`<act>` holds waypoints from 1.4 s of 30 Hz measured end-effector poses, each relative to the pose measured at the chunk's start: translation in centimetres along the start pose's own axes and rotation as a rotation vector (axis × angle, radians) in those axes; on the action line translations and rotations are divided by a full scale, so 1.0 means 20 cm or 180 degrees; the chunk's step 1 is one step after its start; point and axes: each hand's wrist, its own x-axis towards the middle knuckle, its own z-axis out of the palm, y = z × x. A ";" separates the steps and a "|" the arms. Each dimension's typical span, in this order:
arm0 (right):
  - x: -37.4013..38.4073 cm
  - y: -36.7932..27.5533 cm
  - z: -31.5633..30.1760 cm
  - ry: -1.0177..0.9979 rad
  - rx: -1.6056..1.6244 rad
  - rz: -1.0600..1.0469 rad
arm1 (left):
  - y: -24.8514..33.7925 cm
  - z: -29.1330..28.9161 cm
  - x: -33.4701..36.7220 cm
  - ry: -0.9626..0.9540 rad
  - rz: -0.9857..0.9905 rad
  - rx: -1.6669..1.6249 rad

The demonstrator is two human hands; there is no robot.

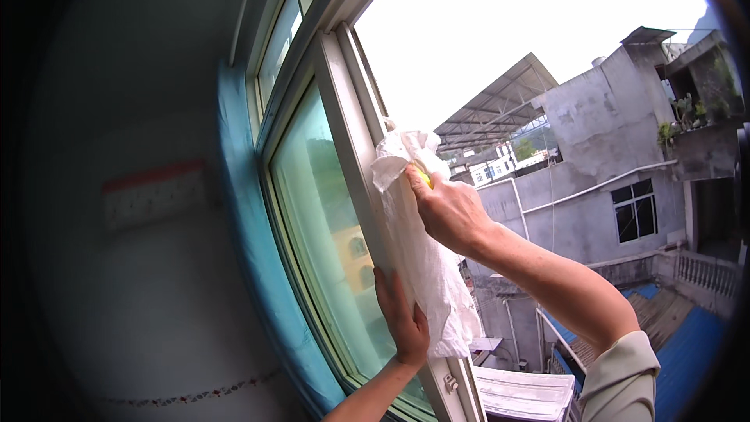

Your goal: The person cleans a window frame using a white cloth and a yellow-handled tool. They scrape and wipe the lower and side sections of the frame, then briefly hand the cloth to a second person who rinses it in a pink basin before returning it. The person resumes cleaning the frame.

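My right hand (453, 211) is closed around a bunched part of a white cloth (437, 289), up against the upright bar of the window frame (351, 125). Something small and yellow (423, 176) shows between its fingers; I cannot make out what it is. From the hand, the cloth hangs down along the frame's outer side. Lower on the same bar, my left hand (402, 328) grips the frame's edge, its fingers pointing up along it and its thumb apart. A small latch (450, 382) sits on the frame below that hand.
Greenish sliding glass (320, 187) fills the window's left part, beside a blue curtain (242, 187). Through the open right side stand a grey concrete building (578, 172), a metal-roofed frame (500, 105) and blue roofing (687, 352) below. A red-topped sheet (152, 191) hangs on the dim wall.
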 end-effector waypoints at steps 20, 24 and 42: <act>1.18 0.27 0.02 0.1077 0.0580 0.0546 | 0.06 0.05 0.00 0.0256 0.0047 -0.0060; 1.21 0.34 -0.09 0.0643 0.1365 0.0523 | 0.07 0.07 0.02 0.0217 0.0094 -0.0048; 1.07 0.19 -0.07 0.1515 0.0380 0.0321 | 0.04 0.06 0.01 0.0252 0.0090 0.0008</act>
